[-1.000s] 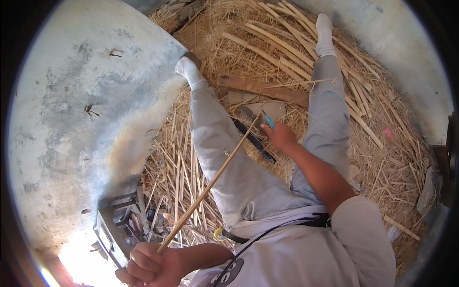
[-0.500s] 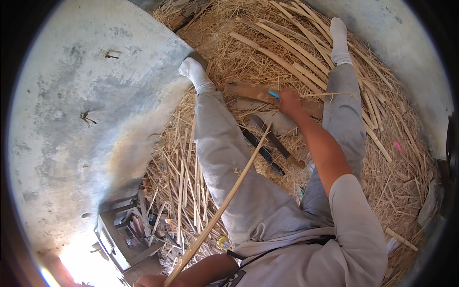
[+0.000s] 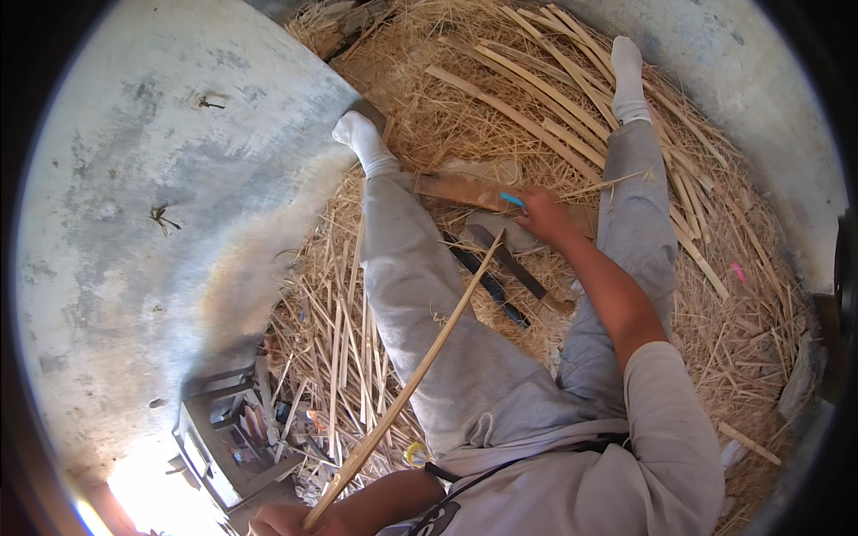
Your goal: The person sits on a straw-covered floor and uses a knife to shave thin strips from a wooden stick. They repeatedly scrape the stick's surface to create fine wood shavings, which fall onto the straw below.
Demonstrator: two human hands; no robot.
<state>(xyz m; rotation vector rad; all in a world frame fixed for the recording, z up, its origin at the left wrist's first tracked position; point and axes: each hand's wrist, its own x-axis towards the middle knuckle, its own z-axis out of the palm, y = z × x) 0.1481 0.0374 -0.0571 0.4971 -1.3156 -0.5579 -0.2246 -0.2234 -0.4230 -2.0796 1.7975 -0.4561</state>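
Note:
My left hand (image 3: 281, 520), low at the left edge of my body, is closed around the thick end of a long pale wooden strip (image 3: 411, 389). The strip slants up over my left thigh and ends between my knees. Between my shins my right hand (image 3: 545, 217) grips a tool with a bright blue handle (image 3: 512, 199); the rest of it is hidden by my fingers. Beneath that hand lies a brown wooden board (image 3: 458, 189). Nearer to me rest a curved blade with a wooden handle (image 3: 527, 275) and a long black tool (image 3: 490, 286), side by side.
Straw-like shavings (image 3: 420, 85) cover the floor. Several split strips (image 3: 536, 85) lie beyond and beside my right foot, and others (image 3: 344, 339) left of my left leg. A pale wall (image 3: 179, 134) stands at the left. A grey shelf unit (image 3: 237, 438) is at the lower left.
My right hand, with the blue-handled tool, has come slightly nearer to me. The board's left end has shifted a little nearer too. My left hand and the strip have hardly moved.

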